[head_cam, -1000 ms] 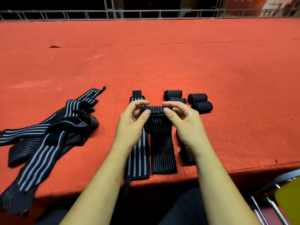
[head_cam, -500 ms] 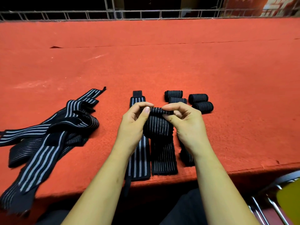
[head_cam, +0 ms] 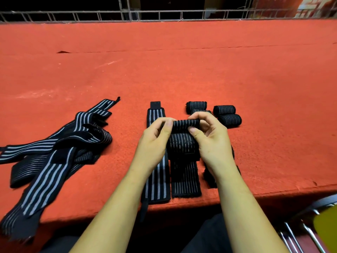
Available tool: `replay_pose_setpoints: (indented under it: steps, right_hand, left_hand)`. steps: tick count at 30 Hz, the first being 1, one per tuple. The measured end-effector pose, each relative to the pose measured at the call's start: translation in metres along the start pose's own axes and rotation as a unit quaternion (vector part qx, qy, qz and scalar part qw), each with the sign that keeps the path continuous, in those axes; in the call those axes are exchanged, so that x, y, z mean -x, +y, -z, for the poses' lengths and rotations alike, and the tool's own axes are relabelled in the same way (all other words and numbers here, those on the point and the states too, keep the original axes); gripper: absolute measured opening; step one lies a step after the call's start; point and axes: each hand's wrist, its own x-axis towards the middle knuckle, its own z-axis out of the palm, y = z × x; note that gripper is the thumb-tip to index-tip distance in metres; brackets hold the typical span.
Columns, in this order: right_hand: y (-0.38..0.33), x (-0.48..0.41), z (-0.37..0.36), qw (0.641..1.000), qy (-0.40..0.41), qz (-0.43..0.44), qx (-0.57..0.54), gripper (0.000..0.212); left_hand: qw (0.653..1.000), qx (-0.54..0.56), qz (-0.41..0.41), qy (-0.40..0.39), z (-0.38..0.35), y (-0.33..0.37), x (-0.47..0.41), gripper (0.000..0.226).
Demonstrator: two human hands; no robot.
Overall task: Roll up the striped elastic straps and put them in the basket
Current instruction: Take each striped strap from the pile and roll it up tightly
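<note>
red table (head_cam: pixel 182 73), black grey-striped strap (head_cam: pixel 186 124) half-rolled in curled fingers (head_cam: pixel 166 127) of left hand (head_cam: pixel 155 143) and right hand (head_cam: pixel 213 141)

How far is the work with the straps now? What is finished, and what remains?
Done: about four rolled straps lie on the red table beyond the hands. In hand: the left hand and right hand pinch the ends of a partly rolled strap; much of it is unrolled. Left: one flat strap beside it, the loose pile at the left, and the basket step; no basket is in view.
</note>
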Motion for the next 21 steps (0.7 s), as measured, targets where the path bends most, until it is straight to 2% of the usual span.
replay_pose_setpoints:
  steps: [6,8,10,12,14,17,19,21]
  right_hand:
    - [-0.003,0.003,-0.004,0.999,-0.025,-0.022,-0.025,0.027]
    - [-0.004,0.004,-0.005,0.998,-0.050,-0.031,0.026,0.025]
    - [-0.005,0.005,-0.005,0.990,-0.062,-0.041,0.118,0.037]
    - [-0.004,0.004,-0.005,0.985,-0.057,-0.036,0.160,0.040]
    - [-0.004,0.004,-0.005,0.989,-0.058,-0.024,0.134,0.035]
    - [-0.006,0.003,-0.005,0.998,-0.033,-0.040,0.025,0.031]
    - [-0.012,0.003,-0.004,0.999,-0.016,-0.033,-0.018,0.029]
    - [-0.013,0.001,-0.002,1.000,-0.015,-0.012,-0.015,0.029]
  left_hand:
    - [0.999,0.015,-0.001,0.044,-0.007,0.011,0.002,0.022]
    - [0.999,-0.010,0.004,0.051,-0.007,0.006,0.001,0.030]
    - [0.998,-0.044,0.008,0.034,-0.008,0.001,0.001,0.051]
    - [0.998,-0.058,0.003,0.014,-0.008,0.001,0.002,0.059]
    - [0.998,-0.054,-0.013,0.008,-0.007,0.001,0.003,0.057]
    - [0.999,-0.042,-0.026,0.010,-0.005,0.000,0.002,0.050]
    - [1.000,-0.013,-0.006,0.017,-0.007,0.001,0.002,0.046]
    - [1.000,-0.002,0.016,0.019,-0.008,0.005,0.002,0.043]
